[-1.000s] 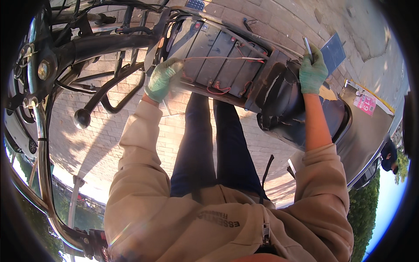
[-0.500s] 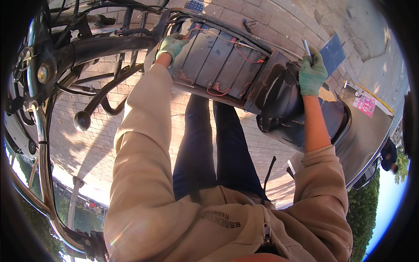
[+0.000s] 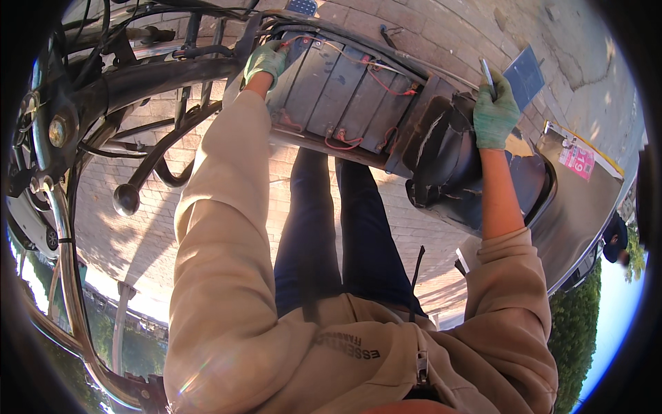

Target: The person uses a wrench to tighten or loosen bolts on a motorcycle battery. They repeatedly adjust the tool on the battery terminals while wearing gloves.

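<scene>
Brick pavement (image 3: 358, 19) outdoors. One row of batteries (image 3: 345, 96), at least four blocks; one torn black seat (image 3: 448, 172). Left grip (image 3: 267, 63) pinched on one red wire (image 3: 302, 37), which runs toward 3 o'clock; batteries at 4. Right grip (image 3: 496, 114) closed round one silver pen-like tool (image 3: 488, 77), batteries at 9 o'clock.

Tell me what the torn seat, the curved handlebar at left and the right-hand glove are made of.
Torn seat: probably vinyl or imitation leather, satin black; ragged splits bare a tan, foam-like layer.
Handlebar: likely chromed or polished metal tube; bright, mirror-like streaks.
Right glove: apparently knitted fabric, matte green; soft, fine texture, though a coating is possible.
</scene>
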Available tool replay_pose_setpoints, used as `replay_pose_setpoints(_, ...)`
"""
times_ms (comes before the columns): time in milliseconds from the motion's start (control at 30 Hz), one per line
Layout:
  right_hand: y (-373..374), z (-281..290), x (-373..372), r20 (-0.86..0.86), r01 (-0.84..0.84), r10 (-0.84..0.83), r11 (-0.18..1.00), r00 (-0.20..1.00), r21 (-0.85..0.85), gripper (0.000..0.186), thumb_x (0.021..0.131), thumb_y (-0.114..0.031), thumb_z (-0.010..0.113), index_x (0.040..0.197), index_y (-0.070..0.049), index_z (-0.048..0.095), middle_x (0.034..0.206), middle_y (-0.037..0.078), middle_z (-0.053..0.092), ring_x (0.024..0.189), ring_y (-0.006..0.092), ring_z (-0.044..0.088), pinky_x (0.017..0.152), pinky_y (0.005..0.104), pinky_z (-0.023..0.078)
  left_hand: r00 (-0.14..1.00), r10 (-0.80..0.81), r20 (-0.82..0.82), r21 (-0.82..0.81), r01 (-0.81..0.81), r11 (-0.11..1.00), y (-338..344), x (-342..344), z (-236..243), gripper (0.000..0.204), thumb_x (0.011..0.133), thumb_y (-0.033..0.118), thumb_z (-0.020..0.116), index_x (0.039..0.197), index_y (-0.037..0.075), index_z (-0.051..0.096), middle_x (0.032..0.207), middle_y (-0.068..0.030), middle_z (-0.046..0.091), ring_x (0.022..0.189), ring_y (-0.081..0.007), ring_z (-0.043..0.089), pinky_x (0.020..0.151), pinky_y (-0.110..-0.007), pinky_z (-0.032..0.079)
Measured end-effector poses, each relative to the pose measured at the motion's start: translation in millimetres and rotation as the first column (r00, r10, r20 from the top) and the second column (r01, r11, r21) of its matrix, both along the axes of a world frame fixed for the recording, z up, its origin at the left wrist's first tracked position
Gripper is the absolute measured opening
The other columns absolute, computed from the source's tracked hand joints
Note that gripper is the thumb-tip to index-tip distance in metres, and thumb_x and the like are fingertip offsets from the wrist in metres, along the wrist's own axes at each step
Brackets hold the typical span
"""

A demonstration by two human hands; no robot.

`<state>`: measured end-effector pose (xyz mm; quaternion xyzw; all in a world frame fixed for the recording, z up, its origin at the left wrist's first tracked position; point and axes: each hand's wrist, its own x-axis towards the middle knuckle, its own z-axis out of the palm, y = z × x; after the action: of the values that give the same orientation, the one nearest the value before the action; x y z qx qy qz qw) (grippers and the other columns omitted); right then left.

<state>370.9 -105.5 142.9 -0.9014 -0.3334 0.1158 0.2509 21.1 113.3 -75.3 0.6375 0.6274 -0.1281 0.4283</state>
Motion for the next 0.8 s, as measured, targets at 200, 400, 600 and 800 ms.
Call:
replay_pose_setpoints(200, 0, 4, 0, -0.013, -0.001, 0.001, 1.000, 1.000, -0.022, 0.029, 0.086, -0.009, 0.063, 0.113, -0.007, 0.072, 0.089, 0.011, 0.074, 0.075, 0.0146, 0.067, 0.073, 0.0285, 0.052, 0.981, -0.087, -0.172, 0.224, 0.125, 0.966, 6, 22, 12, 0.039, 0.099, 0.050, 0.049, 0.123, 0.025, 0.066, 0.113, -0.0146, 0.072, 0.106, -0.0371, 0.067, 0.086, -0.050, 0.052)
replay_pose_setpoints(400, 0, 4, 0, -0.043, 0.024, -0.025, 0.999, 0.999, -0.039, 0.028, 0.086, -0.010, 0.064, 0.112, -0.009, 0.073, 0.085, 0.010, 0.073, 0.073, 0.0148, 0.066, 0.071, 0.0291, 0.052, 0.997, 0.005, -0.077, 0.348, 0.023, 0.937, 14, 13, 20, 0.039, 0.098, 0.048, 0.053, 0.127, 0.024, 0.064, 0.115, -0.0149, 0.071, 0.103, -0.0397, 0.068, 0.084, -0.049, 0.052)
replay_pose_setpoints(600, -1, 2, 1, 0.021, -0.019, 0.020, 0.999, 1.000, -0.026, 0.028, 0.086, -0.012, 0.064, 0.112, -0.013, 0.074, 0.085, 0.009, 0.072, 0.073, 0.0169, 0.068, 0.071, 0.0302, 0.052, 0.974, -0.077, -0.211, 0.291, 0.138, 0.947, 8, 14, 23, 0.039, 0.096, 0.049, 0.055, 0.123, 0.023, 0.066, 0.112, -0.0127, 0.073, 0.103, -0.0367, 0.069, 0.085, -0.049, 0.052)
replay_pose_setpoints(800, 1, 2, 0, 0.038, -0.030, 0.030, 1.000, 0.999, 0.001, 0.028, 0.085, -0.013, 0.065, 0.111, -0.014, 0.074, 0.085, 0.010, 0.073, 0.071, 0.0196, 0.068, 0.070, 0.0317, 0.053, 0.994, -0.104, 0.030, 0.127, 0.099, 0.987, -50, 61, 57, 0.047, 0.090, 0.057, 0.059, 0.118, 0.020, 0.070, 0.105, -0.0133, 0.074, 0.100, -0.0339, 0.070, 0.085, -0.044, 0.053)
